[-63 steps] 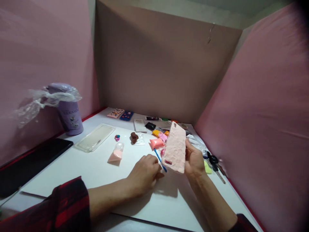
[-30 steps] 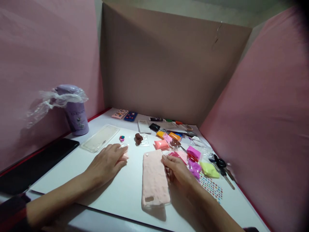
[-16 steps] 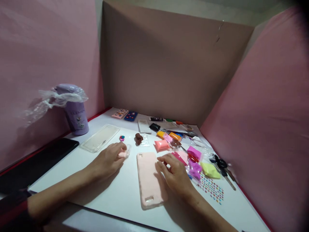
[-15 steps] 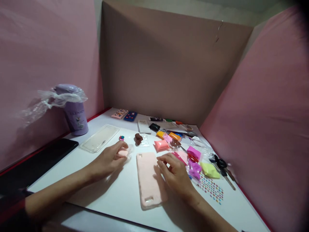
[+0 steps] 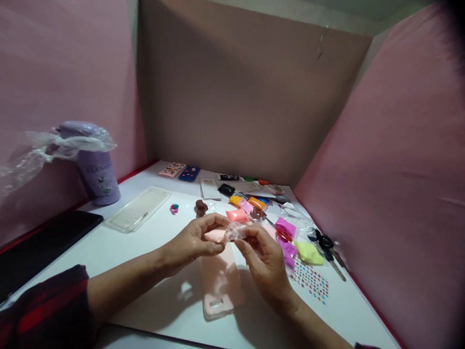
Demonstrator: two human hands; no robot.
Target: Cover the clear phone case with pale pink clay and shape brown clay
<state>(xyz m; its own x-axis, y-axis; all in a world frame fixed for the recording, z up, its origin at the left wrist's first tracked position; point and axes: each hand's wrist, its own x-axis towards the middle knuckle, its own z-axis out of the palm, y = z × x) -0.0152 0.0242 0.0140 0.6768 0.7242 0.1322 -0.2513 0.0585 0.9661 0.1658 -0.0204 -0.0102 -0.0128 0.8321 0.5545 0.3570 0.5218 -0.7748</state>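
My left hand (image 5: pixel 192 241) grips a small packet of pale pink clay (image 5: pixel 215 236) in clear plastic, fingers closed around its left side. At the packet's crumpled clear end (image 5: pixel 234 233), my right hand (image 5: pixel 264 257) pinches the plastic between thumb and fingers. Both hands are raised over a phone case (image 5: pixel 221 281) covered in pale pink clay, which lies on the white board; its upper end is hidden behind the hands. Behind them sit a brown clay lump (image 5: pixel 201 208) and a salmon-coloured clay packet (image 5: pixel 237 215).
Clay packets, red-handled scissors (image 5: pixel 283 234), a gem sticker sheet (image 5: pixel 311 279) and black-handled tools (image 5: pixel 329 247) crowd the right. At left are a clear phone case (image 5: pixel 138 209), a black phone-like slab (image 5: pixel 47 252) and a purple tumbler (image 5: pixel 96 165). Two decorated cases (image 5: pixel 189 173) lie at the back.
My left hand has moved right with the packet, over the phone case. My right hand has lifted from beside the case and now pinches the packet's plastic end. The view has shifted slightly.
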